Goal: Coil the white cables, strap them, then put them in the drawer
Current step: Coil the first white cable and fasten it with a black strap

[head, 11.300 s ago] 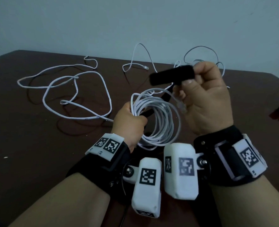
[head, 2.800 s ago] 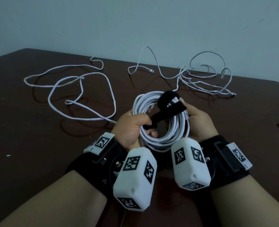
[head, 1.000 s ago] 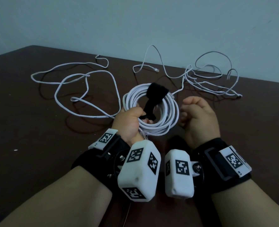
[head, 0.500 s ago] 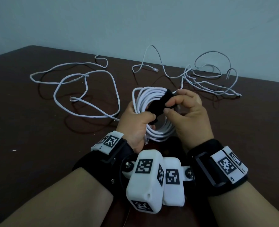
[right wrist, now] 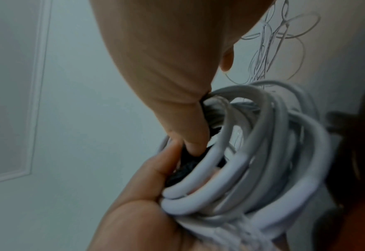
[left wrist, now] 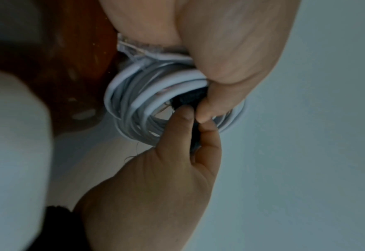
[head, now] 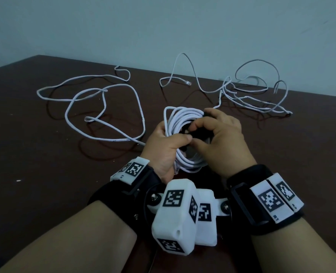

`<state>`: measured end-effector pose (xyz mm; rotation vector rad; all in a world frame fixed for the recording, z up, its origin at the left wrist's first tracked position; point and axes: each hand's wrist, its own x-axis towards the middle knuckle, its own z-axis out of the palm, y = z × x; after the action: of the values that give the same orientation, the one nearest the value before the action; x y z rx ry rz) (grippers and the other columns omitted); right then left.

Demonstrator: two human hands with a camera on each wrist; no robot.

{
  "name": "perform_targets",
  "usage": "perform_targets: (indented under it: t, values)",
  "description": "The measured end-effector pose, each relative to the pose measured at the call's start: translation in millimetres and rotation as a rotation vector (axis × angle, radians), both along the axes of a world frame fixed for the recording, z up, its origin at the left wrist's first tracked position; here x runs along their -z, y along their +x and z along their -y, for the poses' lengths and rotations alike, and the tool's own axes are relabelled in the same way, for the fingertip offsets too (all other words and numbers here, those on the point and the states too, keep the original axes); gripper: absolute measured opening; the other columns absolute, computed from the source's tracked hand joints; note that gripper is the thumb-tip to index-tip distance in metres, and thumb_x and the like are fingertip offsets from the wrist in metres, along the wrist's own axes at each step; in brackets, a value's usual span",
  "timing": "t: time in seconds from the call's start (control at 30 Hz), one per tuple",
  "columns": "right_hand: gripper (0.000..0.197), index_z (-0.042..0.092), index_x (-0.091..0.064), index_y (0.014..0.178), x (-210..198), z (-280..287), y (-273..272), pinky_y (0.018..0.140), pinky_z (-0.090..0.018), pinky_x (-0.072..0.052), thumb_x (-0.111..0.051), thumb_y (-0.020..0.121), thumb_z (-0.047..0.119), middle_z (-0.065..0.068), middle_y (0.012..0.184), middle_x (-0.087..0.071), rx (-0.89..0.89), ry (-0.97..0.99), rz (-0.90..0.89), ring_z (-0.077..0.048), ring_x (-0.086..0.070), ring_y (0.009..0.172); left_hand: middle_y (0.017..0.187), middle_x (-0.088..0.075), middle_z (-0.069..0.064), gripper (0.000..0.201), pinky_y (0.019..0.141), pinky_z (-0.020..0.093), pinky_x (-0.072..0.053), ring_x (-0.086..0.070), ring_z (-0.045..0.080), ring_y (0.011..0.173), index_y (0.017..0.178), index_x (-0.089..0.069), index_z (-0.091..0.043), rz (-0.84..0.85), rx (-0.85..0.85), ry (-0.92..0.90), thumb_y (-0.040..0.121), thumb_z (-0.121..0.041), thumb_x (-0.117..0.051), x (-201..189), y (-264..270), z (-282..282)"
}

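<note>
Both hands on strapped white coil

dark brown table, pale grey-blue wall

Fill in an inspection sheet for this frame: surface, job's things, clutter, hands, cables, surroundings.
Surface: dark brown wooden table, a few pale specks.
Job's things: coiled white cable bundle held above the table; black fabric strap around its strands. No drawer in view.
Clutter: nothing seen.
Hands: left hand grips the coil; right hand pinches the strap.
Cables: loose white cable sprawled far left; tangled white cable far right, both uncoiled.
Surroundings: plain pale wall behind the table.
</note>
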<state>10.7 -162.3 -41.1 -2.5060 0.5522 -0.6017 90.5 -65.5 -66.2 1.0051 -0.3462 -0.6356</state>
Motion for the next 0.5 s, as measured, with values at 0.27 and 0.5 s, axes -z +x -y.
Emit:
perform_targets:
  t: [0.27,0.5]
  values:
    - [0.022,0.040,-0.053,0.066,0.1,-2.0,0.0,0.110,-0.037,-0.023,-0.071,0.073,0.030,0.016,0.120,-0.041,-0.037,0.062,0.053,-0.014,-0.024,0.132,0.063,-0.067,0.003,0.028,0.050,0.023,-0.050,-0.066,0.015,0.058,0.103,-0.058,-0.002,-0.004,-0.036,-0.043,0.083,0.014,-0.050,-0.5,-0.8,0.2]
    - [0.023,0.037,-0.063,0.073,2.1,-3.1,-1.4,0.095,-0.008,-0.033,-0.068,0.070,0.014,0.005,0.112,-0.057,-0.078,0.255,0.358,-0.007,-0.050,0.113,0.068,-0.062,0.002,0.037,0.057,0.027,-0.051,-0.063,0.016,0.064,0.105,-0.057,-0.005,-0.047,0.014,-0.098,0.071,0.008,-0.058,-1.1,1.8,0.4]
